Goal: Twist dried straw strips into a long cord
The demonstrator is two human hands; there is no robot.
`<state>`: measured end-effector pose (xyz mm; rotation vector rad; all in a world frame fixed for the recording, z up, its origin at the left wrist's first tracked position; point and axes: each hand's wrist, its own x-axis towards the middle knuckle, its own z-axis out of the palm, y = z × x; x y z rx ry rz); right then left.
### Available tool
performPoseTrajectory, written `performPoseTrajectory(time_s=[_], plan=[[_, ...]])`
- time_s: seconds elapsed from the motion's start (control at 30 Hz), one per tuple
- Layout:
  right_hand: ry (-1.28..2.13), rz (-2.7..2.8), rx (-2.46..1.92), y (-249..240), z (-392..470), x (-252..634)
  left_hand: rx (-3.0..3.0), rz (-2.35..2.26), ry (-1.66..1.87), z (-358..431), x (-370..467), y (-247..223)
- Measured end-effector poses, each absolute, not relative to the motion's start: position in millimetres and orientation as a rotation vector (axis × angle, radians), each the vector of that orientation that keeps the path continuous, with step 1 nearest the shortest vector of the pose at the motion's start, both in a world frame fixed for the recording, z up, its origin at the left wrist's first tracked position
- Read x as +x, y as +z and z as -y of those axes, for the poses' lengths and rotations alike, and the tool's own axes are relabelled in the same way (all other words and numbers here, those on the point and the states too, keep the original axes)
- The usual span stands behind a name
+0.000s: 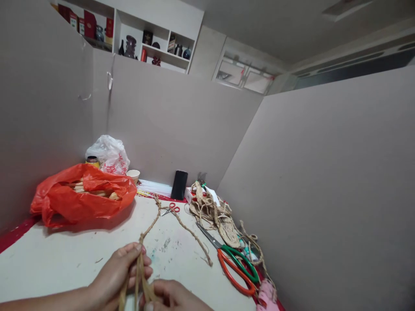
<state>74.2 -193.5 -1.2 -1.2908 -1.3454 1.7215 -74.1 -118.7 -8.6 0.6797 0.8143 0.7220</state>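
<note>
A brown twisted cord (150,227) runs up the white board from my left hand (125,270), which pinches it near its lower end. Loose tan strips (138,280) hang below that pinch. At the bottom edge, my right hand (175,296) has its fingers closed around some of these strips, just right of my left hand. The cord forks near its top, and a second branch (194,235) slants down to the right on the board. Small scissors with red handles (174,207) lie by the fork.
Large scissors with green and orange handles (238,268) lie at the right, beside a heap of braided cord (212,211). A red plastic bag (84,207) sits left. Behind stand a black phone (179,185), a paper cup (133,175) and grey partitions (181,121).
</note>
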Motion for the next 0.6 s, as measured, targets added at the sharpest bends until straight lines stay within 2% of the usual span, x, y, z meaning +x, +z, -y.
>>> performPoseTrajectory(time_s=[0.13, 0.27, 0.6], plan=[[1.223, 1.425, -1.555, 4.0, 168.4, 109.9, 0.711, -0.809, 0.706, 96.0, -73.8, -12.2], [0.729, 1.434, -1.809, 5.9, 108.4, 145.4, 0.813, -0.830, 0.651, 92.7, -74.7, -18.5], [0.246, 1.622, -2.148, -5.1, -34.0, 133.0, 0.929, -0.761, 0.626, 101.6, -65.9, -30.9]])
